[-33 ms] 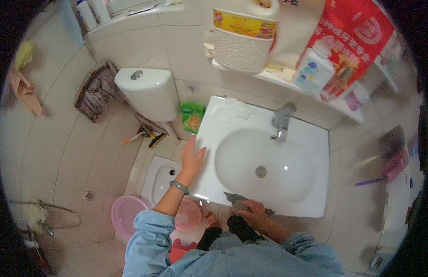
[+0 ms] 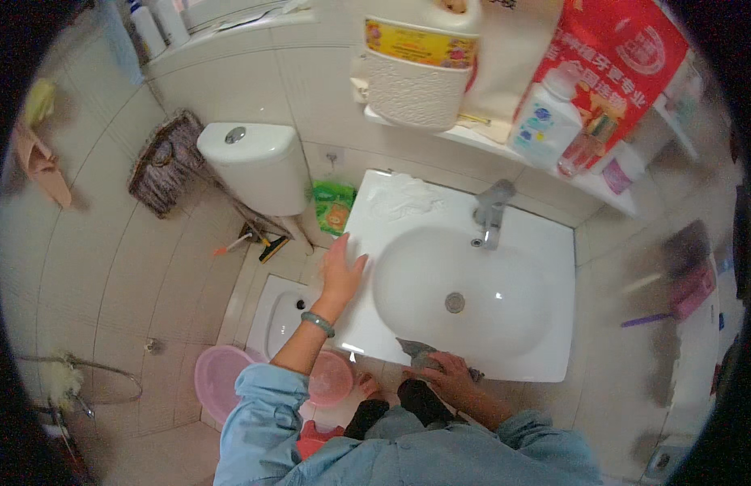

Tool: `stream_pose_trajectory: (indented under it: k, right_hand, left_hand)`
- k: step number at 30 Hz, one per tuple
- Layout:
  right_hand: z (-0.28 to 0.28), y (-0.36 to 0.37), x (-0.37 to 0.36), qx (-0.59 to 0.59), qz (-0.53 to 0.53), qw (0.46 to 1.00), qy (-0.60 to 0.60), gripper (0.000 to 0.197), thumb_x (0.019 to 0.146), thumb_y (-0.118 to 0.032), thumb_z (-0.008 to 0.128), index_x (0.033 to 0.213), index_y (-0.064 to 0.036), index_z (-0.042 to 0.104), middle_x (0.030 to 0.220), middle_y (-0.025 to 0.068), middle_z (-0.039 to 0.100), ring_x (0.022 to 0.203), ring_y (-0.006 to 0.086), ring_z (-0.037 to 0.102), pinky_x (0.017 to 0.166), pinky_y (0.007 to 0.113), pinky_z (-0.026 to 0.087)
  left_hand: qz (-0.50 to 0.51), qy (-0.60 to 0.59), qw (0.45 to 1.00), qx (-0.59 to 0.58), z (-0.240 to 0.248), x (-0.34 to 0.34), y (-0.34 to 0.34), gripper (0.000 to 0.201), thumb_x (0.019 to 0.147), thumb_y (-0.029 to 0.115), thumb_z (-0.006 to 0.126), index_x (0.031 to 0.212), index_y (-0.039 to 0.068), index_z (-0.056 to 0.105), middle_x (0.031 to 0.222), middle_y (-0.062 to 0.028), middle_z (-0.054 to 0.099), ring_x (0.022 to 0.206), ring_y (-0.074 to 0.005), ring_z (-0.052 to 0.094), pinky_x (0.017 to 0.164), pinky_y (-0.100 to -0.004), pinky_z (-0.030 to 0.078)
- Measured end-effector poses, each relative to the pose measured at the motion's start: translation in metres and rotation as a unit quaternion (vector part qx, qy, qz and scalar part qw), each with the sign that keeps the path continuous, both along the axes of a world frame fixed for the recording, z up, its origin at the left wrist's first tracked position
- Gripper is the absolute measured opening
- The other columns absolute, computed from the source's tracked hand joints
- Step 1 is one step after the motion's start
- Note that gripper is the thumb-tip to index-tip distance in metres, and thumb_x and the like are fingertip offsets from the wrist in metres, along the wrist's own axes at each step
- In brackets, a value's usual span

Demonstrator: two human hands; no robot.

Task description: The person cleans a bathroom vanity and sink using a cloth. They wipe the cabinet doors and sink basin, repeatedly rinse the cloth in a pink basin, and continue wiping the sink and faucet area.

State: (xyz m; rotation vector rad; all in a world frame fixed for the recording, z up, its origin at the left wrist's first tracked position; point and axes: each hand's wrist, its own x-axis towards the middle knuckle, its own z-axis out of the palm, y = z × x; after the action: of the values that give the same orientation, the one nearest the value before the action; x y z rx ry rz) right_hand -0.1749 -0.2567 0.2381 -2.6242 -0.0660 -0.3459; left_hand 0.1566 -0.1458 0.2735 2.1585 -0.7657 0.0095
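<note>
A grey cloth (image 2: 420, 353) lies on the front edge of the washbasin (image 2: 545, 344), bunched under the right hand (image 2: 450, 373). That hand's fingers are bent over the cloth and hold it there; how tightly, I cannot tell. The left hand (image 2: 341, 271) is at the basin's left edge, thumb spread well away from the fingers, holding nothing visible; whether it touches the edge is unclear.

On the basin's back left corner is a white, rumpled patch (image 2: 404, 196) of uncertain material; the grey faucet (image 2: 492, 212) stands at the basin's back. Beside the basin's left edge, near the back, a green packet (image 2: 335, 206) bears an orange picture.

Behind and above the basin, a shelf (image 2: 493, 141) carries most of the print. A cream jug (image 2: 416, 93) has a yellow label with coloured pictures, its lettering too small to read. A white bottle (image 2: 541, 121) shows blue and green marks. Behind that bottle, a red bag (image 2: 622, 57) has large white characters in slanting rows and a round, seal-like emblem.
</note>
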Motion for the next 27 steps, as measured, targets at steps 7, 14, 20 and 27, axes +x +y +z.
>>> stream_pose_trajectory:
  k: [7,14,20,27]
  right_hand:
    - [0.022,-0.065,-0.038,0.203,-0.233,0.946,0.101,0.038,0.07,-0.002,0.064,0.106,-0.0139,0.059,0.122,0.0198,0.049,0.111,0.0406,0.048,0.09,0.051,0.04]
    - [0.002,-0.137,-0.089,0.023,-0.378,0.921,0.095,0.043,0.074,-0.001,0.058,0.116,-0.0078,0.053,0.13,0.0254,0.042,0.12,0.0434,0.04,0.1,0.052,0.035]
    - [0.0,-0.134,-0.059,0.165,-0.263,0.945,0.106,0.045,0.076,-0.005,0.059,0.12,-0.0066,0.051,0.13,0.0237,0.044,0.122,0.0419,0.04,0.104,0.049,0.03]
    - [0.009,-0.122,0.046,0.268,-0.188,0.944,0.035,0.042,0.078,-0.003,0.055,0.12,-0.0053,0.051,0.129,0.0226,0.044,0.123,0.0399,0.04,0.106,0.045,0.03]
  left_hand:
    - [-0.007,0.044,0.985,0.165,0.003,0.009,-0.137,0.082,0.076,0.048,0.069,0.142,0.021,0.03,0.149,-0.021,0.016,0.135,-0.0423,0.018,0.098,-0.0621,0.031]
    - [0.027,-0.012,0.973,0.23,-0.001,0.015,-0.217,0.08,0.073,0.05,0.07,0.14,0.023,0.034,0.151,-0.0194,0.009,0.136,-0.0463,0.01,0.098,-0.069,0.024]
    - [0.008,-0.034,0.974,0.223,-0.035,0.038,-0.221,0.046,0.077,0.026,0.069,0.118,0.012,0.056,0.134,-0.0139,0.043,0.125,-0.037,0.037,0.094,-0.0569,0.036]
    - [0.073,0.135,0.981,-0.118,-0.015,0.042,-0.13,0.029,0.076,-0.003,0.053,0.104,0.002,0.059,0.107,-0.0168,0.061,0.102,-0.0344,0.057,0.088,-0.0368,0.045]
